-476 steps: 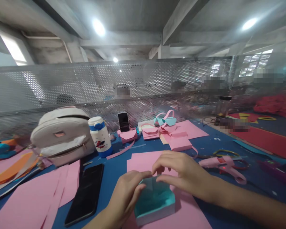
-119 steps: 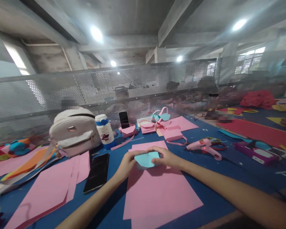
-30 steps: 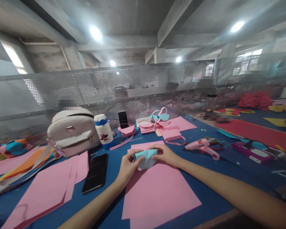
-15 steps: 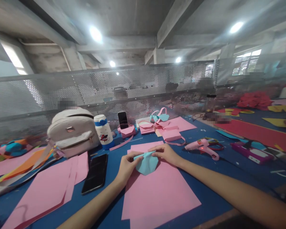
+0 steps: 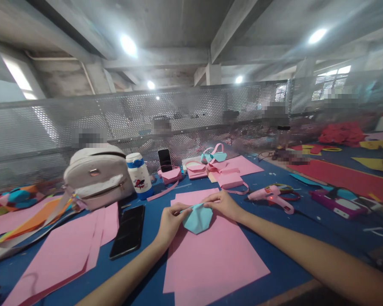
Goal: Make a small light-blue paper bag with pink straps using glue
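Note:
A small folded piece of light blue paper (image 5: 198, 220) is held just over the pink paper sheets (image 5: 217, 263) in front of me. My left hand (image 5: 172, 219) pinches its upper left edge between thumb and fingers. At the upper right edge, my right hand (image 5: 221, 204) pinches it the same way. The creased blue paper has angled lower corners and tilts toward me. Parts of its top edge are hidden behind my fingers.
Left of the sheets lie a black phone (image 5: 127, 231) and more pink paper (image 5: 64, 246). Behind stand a white backpack (image 5: 97, 176), a bottle (image 5: 138, 176) and small pink paper bags (image 5: 231, 178). A pink glue gun (image 5: 271, 195) and a purple device (image 5: 336, 204) lie to the right.
Both hands keep their pinch on the blue paper. Its front face now looks flatter and smoother, and the right fingers have shifted slightly. Everything else stays in place.

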`<state>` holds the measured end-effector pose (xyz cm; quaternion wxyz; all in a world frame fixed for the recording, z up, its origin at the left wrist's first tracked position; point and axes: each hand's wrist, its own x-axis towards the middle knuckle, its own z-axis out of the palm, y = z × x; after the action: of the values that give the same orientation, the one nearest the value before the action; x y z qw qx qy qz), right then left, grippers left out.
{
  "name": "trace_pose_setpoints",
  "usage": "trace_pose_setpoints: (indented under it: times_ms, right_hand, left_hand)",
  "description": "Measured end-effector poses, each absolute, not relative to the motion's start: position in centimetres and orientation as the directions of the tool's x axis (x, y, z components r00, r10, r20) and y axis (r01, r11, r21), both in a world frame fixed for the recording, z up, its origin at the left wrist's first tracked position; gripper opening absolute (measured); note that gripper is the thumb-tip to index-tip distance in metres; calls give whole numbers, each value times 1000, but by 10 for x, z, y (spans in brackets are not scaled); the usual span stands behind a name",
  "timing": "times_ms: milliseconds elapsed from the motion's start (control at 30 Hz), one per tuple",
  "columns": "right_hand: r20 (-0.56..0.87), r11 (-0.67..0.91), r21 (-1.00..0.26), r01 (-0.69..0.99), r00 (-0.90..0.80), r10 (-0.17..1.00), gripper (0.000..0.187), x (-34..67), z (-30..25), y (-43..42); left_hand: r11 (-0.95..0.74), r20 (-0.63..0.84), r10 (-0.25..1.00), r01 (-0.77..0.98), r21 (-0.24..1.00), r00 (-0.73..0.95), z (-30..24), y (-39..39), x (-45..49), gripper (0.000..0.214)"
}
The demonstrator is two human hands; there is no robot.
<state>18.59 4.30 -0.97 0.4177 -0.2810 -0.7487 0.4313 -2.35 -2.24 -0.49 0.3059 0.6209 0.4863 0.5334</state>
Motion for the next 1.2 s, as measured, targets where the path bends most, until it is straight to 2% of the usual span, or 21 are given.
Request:
trace_pose_setpoints:
  times_ms: [333,867,1200]
  right_hand:
    - [377,513,-847,140,-522,765,21,192,6,43]
    - [415,549,-825,135,-515,750,31,182,-3,34]
    - [417,596,-790,145,-586,695,12,186,8,31]
  left_hand:
    - [-305,329,942,234,923,-67,-1,-25,-18,22]
    - [-261,273,961,177,949,-47,-4,-32,-6,24]
    - [-222,223,975,156,962,11,-1,-31,-7,30]
